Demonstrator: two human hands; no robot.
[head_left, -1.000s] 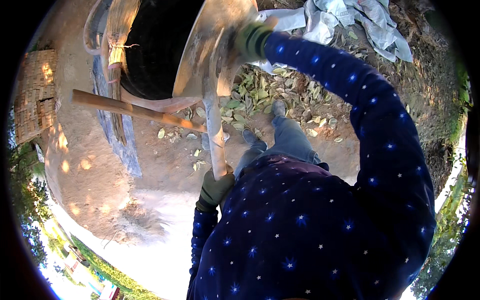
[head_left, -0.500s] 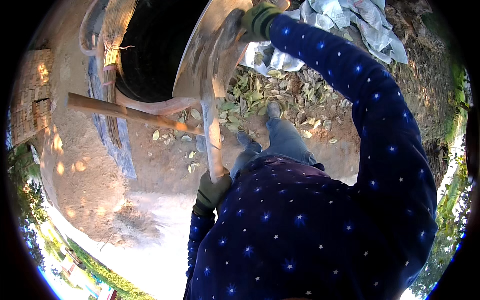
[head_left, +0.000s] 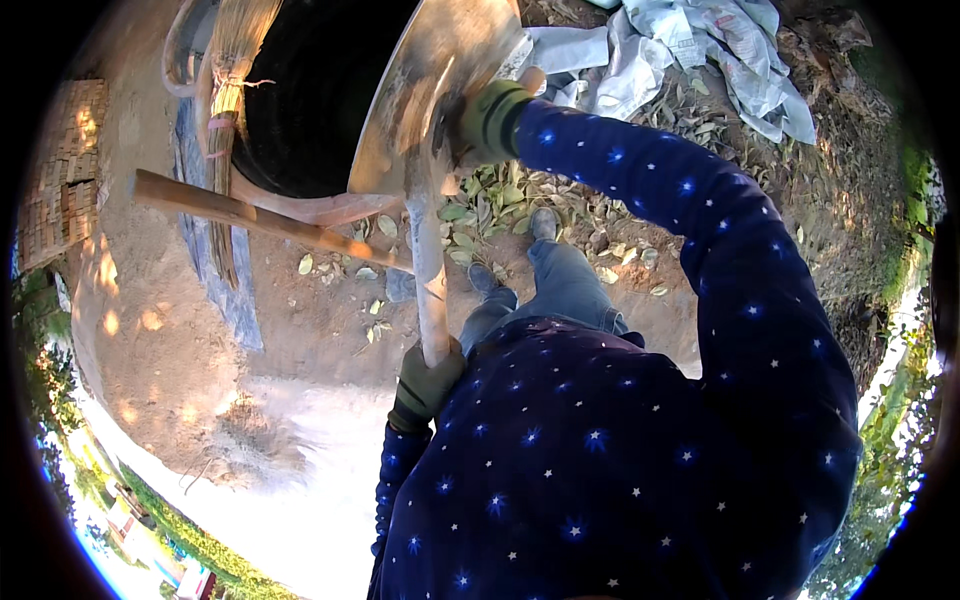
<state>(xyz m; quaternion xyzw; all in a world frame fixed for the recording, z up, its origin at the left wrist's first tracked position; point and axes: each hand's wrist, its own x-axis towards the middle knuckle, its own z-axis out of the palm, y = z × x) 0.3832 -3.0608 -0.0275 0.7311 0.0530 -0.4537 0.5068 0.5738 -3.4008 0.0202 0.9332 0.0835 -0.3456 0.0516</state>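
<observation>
Head view: left hand, gloved, wrapped round the shaft of the shovel, just in front of the body. Shovel slants away from the person, blade at the top, beside the dark round opening of a vessel. Change: right hand, also gloved, was up by the blade's outer edge half a second ago, now lower, against the blade near the shaft; left grip looks unchanged. Reads as one hand steadying, the other working over the blade. Right fingers hidden; can't tell if they hold anything. Broom stands left.
</observation>
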